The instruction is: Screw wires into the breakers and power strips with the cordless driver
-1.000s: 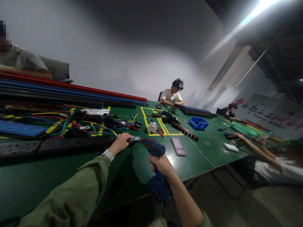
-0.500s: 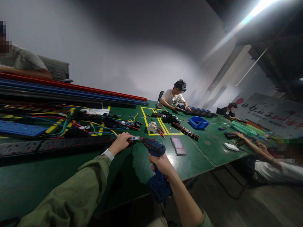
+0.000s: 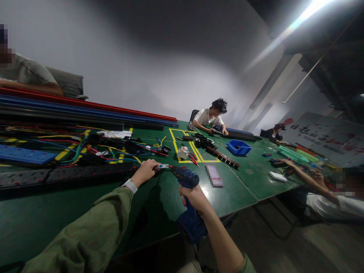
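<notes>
My right hand (image 3: 196,199) is wrapped round the grip of a blue cordless drill (image 3: 184,178), its chuck pointing left. The drill's tip meets the right end of a small white-and-blue circuit breaker (image 3: 163,166); whether it sits on a screw is too small to tell. Pinched round the breaker's left end is my left hand (image 3: 145,171), held just above the green table (image 3: 119,212). Left of that hand runs a long black socket strip (image 3: 85,174). Beyond the drill lie more white breakers (image 3: 182,152) and red-handled pliers (image 3: 193,159).
Loose wires (image 3: 82,148), a blue socket strip (image 3: 25,153) and long coloured rails (image 3: 85,106) cover the left and back. A phone (image 3: 214,176), copper busbars (image 3: 223,157) and a blue bin (image 3: 238,147) lie rightward. Co-workers sit around the table, one person (image 3: 209,117) opposite.
My hands, the drill and the breaker stay practically where they were. The person opposite has lowered their head slightly.
</notes>
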Demonstrator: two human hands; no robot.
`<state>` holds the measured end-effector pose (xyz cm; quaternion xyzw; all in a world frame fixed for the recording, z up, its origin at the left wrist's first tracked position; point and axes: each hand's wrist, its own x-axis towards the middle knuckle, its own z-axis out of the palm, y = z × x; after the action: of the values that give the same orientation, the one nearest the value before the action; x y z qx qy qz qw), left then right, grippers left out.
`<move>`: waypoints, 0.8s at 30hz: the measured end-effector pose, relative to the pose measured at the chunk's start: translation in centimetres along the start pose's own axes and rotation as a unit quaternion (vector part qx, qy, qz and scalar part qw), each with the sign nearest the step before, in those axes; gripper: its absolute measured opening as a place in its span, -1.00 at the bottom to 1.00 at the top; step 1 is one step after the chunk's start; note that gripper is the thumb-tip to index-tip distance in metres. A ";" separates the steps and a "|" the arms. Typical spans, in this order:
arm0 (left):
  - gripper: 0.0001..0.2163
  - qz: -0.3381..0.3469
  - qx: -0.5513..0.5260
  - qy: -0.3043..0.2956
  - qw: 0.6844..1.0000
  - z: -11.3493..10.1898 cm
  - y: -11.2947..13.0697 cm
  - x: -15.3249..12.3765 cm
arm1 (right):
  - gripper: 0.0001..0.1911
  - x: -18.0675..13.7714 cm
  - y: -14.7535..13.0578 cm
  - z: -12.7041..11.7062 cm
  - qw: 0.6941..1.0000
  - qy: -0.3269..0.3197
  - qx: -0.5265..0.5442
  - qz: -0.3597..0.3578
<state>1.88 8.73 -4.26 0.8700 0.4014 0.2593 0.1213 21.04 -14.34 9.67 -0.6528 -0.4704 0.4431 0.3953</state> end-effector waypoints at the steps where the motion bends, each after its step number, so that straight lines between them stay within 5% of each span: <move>1: -0.70 -0.001 -0.001 -0.002 1.000 0.0 0.0 0.0 | -0.96 0.0 0.0 0.0 1.000 0.000 0.002 0.002; 24: -0.71 -0.004 -0.005 -0.008 1.000 -0.3 0.4 0.0 | -0.97 -0.2 -0.3 0.1 1.000 0.000 -0.001 0.009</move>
<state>1.92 8.48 -3.88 0.8700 0.4024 0.2536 0.1297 20.84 -14.46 9.94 -0.6578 -0.4646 0.4462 0.3905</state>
